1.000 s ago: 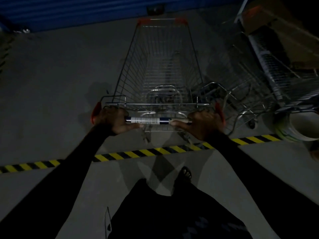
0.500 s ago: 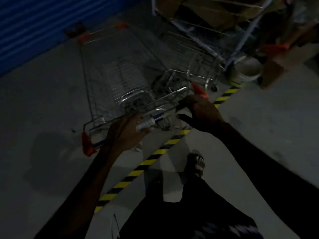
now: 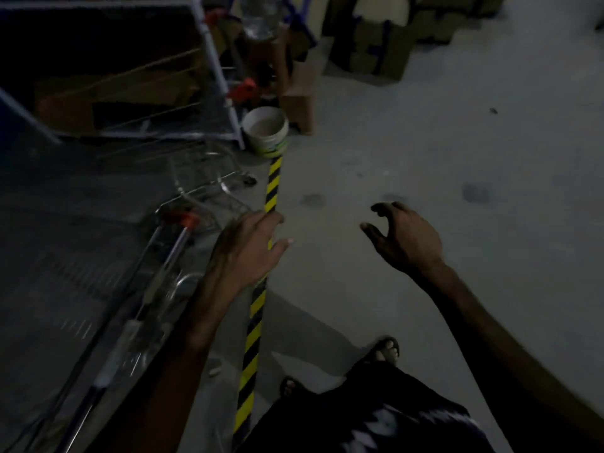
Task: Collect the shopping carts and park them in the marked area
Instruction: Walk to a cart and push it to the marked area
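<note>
Both hands are off the cart handle (image 3: 153, 286) now: left hand (image 3: 248, 250) and right hand (image 3: 405, 237) open, empty; cart sits beyond the striped tape (image 3: 258, 308), looks parked.

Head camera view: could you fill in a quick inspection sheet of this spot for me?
Surface: grey concrete floor, stained, dimly lit.
Job's things: shopping cart left of the yellow-black floor tape; handle free.
Clutter: white bucket at the tape's far end; cardboard boxes behind.
Hands: left hand open over the tape; right hand open, empty.
Cables: nothing seen.
Surroundings: wire cage trolley holding cardboard; sandalled foot.
</note>
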`<state>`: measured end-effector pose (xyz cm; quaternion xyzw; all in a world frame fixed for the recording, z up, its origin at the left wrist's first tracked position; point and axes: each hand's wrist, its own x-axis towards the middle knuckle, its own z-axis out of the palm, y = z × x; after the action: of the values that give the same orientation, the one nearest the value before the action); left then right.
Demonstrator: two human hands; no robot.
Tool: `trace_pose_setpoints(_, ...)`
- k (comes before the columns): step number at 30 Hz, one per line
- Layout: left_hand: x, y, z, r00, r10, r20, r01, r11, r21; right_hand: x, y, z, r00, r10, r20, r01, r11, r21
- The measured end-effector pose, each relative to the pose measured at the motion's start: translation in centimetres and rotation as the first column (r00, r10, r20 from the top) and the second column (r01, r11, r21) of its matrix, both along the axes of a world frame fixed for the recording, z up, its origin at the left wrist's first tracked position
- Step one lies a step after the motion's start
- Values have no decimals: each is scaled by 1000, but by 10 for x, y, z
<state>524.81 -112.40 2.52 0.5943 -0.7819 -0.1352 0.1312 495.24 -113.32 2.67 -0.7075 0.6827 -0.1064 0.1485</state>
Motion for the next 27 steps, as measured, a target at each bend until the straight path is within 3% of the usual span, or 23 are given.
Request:
trace_pose_setpoints(5, -130, -44, 15, 963, -265, 56, 269, 958, -94, -111, 27, 5, 953, -298, 61, 298, 955, 17)
trace_pose_setpoints(12, -311, -92, 22, 828, -555, 86, 561, 819, -119, -252, 59, 10, 803, -588, 95, 588, 808, 35)
trace_pose_setpoints(19, -460, -108, 12, 718, -695, 32, 694, 712, -106, -362, 90, 14, 678, -729, 93, 730, 683, 30)
trace_pose_setpoints(27, -567, -140, 19, 635, -773, -14, 769, 634, -83, -447, 85, 21, 540, -827, 155, 839, 545, -11)
